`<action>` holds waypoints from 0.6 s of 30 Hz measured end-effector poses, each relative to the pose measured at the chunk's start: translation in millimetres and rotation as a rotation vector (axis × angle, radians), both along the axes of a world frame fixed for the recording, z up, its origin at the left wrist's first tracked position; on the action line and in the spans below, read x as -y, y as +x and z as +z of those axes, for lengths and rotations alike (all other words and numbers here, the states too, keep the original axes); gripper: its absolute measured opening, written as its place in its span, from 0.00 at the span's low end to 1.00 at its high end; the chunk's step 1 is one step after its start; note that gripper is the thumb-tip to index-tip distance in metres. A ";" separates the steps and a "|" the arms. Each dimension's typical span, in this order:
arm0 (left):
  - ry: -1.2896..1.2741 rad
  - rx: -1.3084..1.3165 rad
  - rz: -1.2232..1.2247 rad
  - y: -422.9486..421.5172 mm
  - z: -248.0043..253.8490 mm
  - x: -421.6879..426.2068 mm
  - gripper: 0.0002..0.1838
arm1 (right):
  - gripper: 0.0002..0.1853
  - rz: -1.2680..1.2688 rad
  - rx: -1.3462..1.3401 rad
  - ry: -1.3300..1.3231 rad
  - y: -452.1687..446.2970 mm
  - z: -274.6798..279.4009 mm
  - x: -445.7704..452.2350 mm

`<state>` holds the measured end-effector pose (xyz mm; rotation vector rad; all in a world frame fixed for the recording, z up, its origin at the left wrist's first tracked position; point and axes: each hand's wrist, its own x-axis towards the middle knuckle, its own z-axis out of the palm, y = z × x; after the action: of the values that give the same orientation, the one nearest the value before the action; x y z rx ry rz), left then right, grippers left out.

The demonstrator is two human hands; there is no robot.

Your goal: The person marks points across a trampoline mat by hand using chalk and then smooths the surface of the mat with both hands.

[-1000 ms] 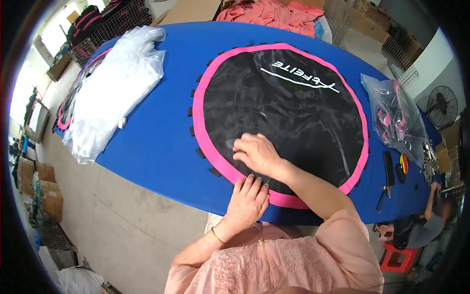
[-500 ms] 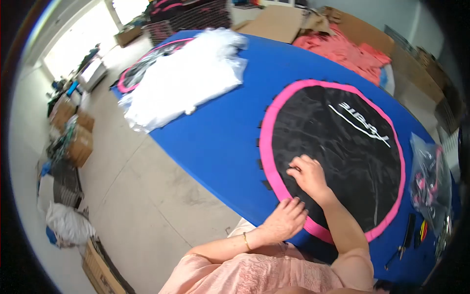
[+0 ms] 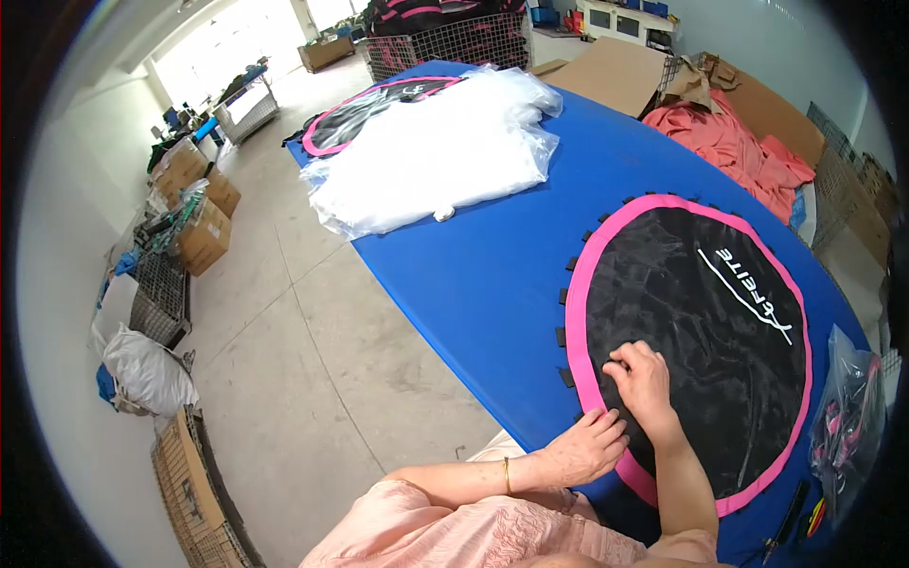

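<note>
The one camera is worn on your head; it looks forward and down, from quite near, at your hands (image 3: 646, 386); the wide, curved view takes in the blue surface (image 3: 454, 308) slantwise, the floor (image 3: 312, 369) at left, and the room's far end (image 3: 227, 57).

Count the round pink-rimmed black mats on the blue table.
2: the near mat under the right hand; the far mat at the far end of the table, partly covered by plastic. Others may be hidden underneath.
</note>
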<state>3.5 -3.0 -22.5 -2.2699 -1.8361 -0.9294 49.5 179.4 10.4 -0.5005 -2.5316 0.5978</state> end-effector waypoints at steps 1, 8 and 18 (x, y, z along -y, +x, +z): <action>-0.015 -0.026 0.012 -1.4 1.1 -0.7 0.22 | 0.09 0.008 -0.025 0.047 -3.3 -0.6 -3.9; 0.000 0.006 0.010 -2.4 10.2 -0.9 0.21 | 0.09 0.036 -0.023 -0.036 19.0 3.4 8.2; -0.050 -0.010 -0.002 -2.8 15.6 0.3 0.20 | 0.09 -0.095 -0.047 0.061 -4.7 -3.8 -20.4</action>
<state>0.7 -3.3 -6.9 -2.3009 -1.8747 -0.8805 44.8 199.8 6.6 -0.5738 -2.4579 0.4909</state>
